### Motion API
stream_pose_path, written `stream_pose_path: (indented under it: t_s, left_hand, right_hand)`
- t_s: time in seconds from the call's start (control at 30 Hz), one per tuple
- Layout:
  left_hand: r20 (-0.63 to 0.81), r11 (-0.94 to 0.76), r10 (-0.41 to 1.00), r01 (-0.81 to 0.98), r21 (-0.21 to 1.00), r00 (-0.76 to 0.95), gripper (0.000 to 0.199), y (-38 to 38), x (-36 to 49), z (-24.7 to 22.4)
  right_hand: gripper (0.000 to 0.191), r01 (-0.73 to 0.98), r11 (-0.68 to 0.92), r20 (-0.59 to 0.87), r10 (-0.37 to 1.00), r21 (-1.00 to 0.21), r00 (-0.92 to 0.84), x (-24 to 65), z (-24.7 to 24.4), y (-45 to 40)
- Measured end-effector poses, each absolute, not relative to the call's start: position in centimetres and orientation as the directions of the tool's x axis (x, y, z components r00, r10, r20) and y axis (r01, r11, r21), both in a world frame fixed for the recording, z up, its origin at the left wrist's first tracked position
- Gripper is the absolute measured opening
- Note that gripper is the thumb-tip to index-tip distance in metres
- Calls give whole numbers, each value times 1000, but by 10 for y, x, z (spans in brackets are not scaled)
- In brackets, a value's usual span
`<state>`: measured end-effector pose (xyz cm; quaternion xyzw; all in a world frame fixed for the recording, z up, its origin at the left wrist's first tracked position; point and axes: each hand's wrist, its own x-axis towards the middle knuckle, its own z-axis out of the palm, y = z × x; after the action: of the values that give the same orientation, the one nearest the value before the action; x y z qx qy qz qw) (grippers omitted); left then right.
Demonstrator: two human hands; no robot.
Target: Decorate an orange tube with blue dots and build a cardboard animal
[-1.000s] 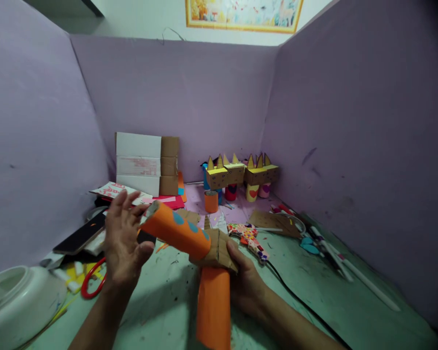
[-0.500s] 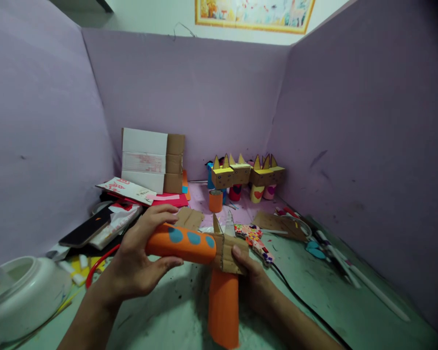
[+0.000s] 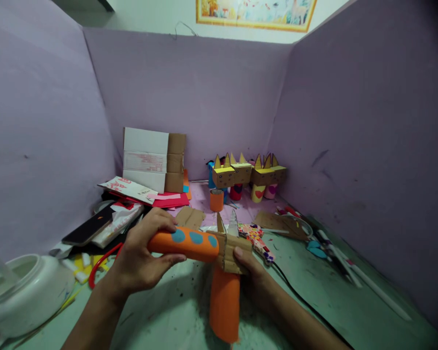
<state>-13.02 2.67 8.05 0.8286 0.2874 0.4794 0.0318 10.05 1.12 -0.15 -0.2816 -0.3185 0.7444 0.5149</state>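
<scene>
Clasping the blue-dotted orange tube [image 3: 190, 247], the left hand [image 3: 140, 262], spread clear of it a second ago, now shares support with the right hand [image 3: 258, 281], whose thumb presses the cardboard block [image 3: 231, 262] above the green tabletop [image 3: 168, 311], fingers probably behind.

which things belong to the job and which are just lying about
In the job:
blue-dotted orange tube, left hand
brown cardboard box, right hand
plain orange tube beneath
possibly the floral gun-shaped tool

Apparently lying about:
round white pot
folded white-brown cardboard sheet
</scene>
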Motion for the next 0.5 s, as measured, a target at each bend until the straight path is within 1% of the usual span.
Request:
stream_pose_path:
  t_s: [0.1,0.17,0.27,0.33,0.4,0.43,0.5]
  left_hand:
    - [778,-838,500,439,325,380,39,23,-129,80]
    - [762,-830,521,439,345,385,41,19,-130,80]
    - [727,-819,551,435,374,410,52,14,-132,81]
    - [729,-824,543,433,366,417,60,12,-131,83]
    - [746,-824,540,422,377,390,63,11,-130,84]
    - [754,-817,554,403,412,352,65,12,-128,84]
    - [760,-775,618,322,544,202,73,14,-126,82]
  right_hand:
    - [49,-560,-222,-60,954,-798,-293,105,1,12]
    - [50,-548,-195,-41,959,-813,-280,107,4,12]
    - [46,-577,-182,-28,964,-796,-265,109,7,13]
    - [45,-606,-188,-34,966,-773,-257,109,8,15]
    - [46,-618,-172,-33,973,-767,-230,109,7,16]
    - [47,-613,-152,-25,977,-775,-210,109,6,17]
    - [47,-585,-104,3,984,-804,-179,109,5,18]
